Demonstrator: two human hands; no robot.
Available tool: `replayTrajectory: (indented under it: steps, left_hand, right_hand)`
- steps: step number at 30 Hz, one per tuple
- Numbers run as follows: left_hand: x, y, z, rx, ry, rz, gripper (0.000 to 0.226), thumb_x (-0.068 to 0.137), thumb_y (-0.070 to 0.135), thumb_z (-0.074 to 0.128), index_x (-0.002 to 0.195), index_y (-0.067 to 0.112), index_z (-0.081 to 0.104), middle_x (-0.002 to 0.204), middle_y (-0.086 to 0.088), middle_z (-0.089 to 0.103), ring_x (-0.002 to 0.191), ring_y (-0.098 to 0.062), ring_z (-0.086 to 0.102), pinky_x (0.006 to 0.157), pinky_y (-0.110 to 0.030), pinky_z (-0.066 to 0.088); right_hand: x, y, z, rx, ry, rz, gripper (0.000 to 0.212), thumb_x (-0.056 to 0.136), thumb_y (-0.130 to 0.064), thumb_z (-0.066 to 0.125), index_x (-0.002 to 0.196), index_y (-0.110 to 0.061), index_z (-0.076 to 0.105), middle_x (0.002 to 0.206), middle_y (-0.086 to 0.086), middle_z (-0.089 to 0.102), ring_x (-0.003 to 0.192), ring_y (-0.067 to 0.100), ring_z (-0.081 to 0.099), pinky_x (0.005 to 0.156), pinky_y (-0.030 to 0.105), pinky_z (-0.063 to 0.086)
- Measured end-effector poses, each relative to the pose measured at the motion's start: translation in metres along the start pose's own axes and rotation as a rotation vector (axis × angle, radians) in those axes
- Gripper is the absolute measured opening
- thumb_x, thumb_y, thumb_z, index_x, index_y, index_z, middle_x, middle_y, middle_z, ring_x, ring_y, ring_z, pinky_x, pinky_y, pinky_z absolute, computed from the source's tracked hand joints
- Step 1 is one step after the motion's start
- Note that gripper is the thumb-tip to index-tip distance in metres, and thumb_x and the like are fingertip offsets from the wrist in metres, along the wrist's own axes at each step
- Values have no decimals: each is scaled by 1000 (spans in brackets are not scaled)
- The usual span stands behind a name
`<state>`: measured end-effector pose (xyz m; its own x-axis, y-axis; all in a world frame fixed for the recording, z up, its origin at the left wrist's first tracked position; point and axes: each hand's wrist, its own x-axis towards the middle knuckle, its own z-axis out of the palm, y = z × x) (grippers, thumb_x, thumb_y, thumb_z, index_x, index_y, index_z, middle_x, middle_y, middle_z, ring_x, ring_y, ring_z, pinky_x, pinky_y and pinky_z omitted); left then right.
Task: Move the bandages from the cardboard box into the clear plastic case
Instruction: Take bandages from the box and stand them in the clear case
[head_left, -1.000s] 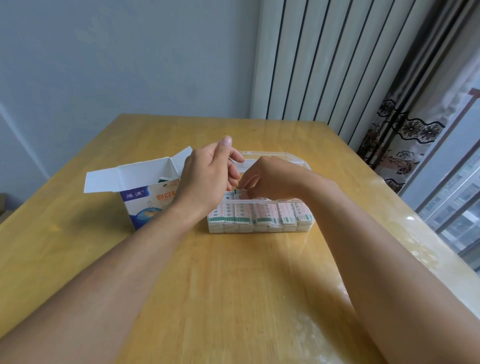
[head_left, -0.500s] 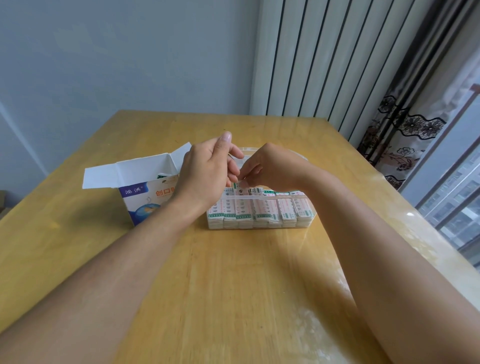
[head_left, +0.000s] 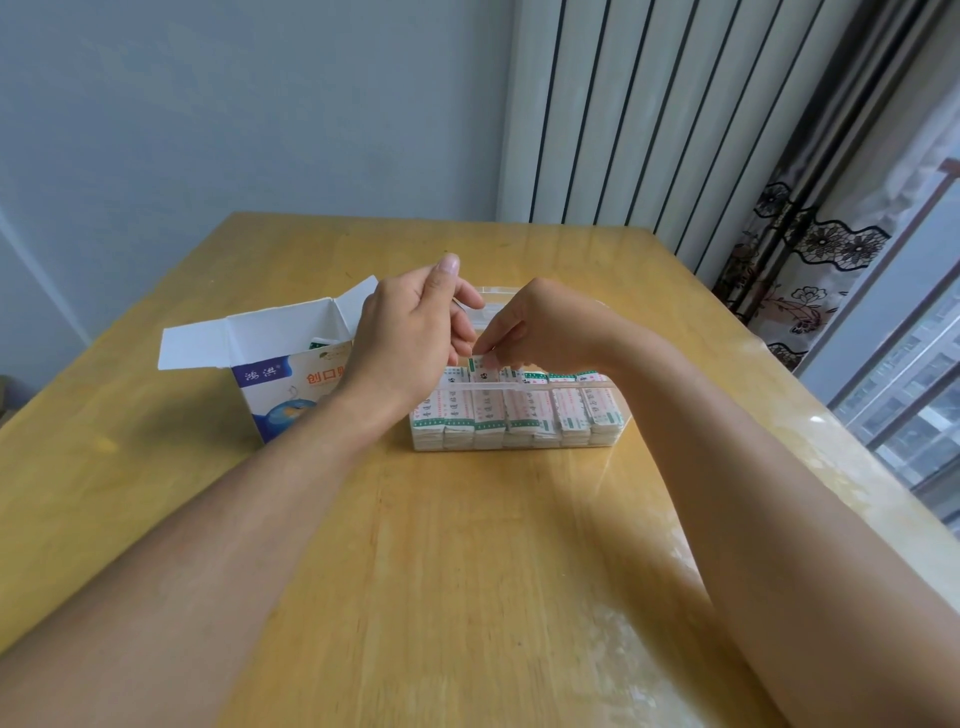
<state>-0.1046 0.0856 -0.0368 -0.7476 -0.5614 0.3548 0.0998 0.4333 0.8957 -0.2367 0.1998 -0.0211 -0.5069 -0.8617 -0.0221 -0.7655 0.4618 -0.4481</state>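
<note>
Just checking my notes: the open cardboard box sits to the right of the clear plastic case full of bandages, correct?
Not quite. The head view shows the open cardboard box to the left of the clear plastic case, which is indeed full of bandages.

Both forearms reaching forward and converging, left hand (head_left: 410, 332) raised, fingers (head_left: 465, 299) curled loosely, thumb pointing up, right hand (head_left: 540, 327) knuckles up, wrist bent down, fingertips pinched together low beside the left
</note>
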Motion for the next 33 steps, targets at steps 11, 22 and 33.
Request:
replayTrajectory:
  steps: [11,22,33]
  left_hand:
    - [0,0,0,-1,-1,2,48,110,37,36,84,14,68,61,-1,65,56,-14,64,55,-23,50]
    - [0,0,0,16,1,1,48,110,38,35,85,14,69,62,-2,66,56,-14,65,57,-25,52]
    - [-1,1,-1,22,-3,2,48,110,38,35,85,14,69,62,0,65,58,-14,65,60,-29,53]
  right_hand:
    - [1,-3,3,-92,75,52,15,83,-23,82,96,-31,82,79,-16,74,68,2,63,46,4,35]
    - [1,-8,7,-101,98,97,16,82,-23,83,96,-30,81,72,-18,68,62,1,59,50,6,36]
    - [-1,-10,3,-169,78,152,21,85,-20,79,104,-30,79,98,-8,76,91,12,69,86,36,58]
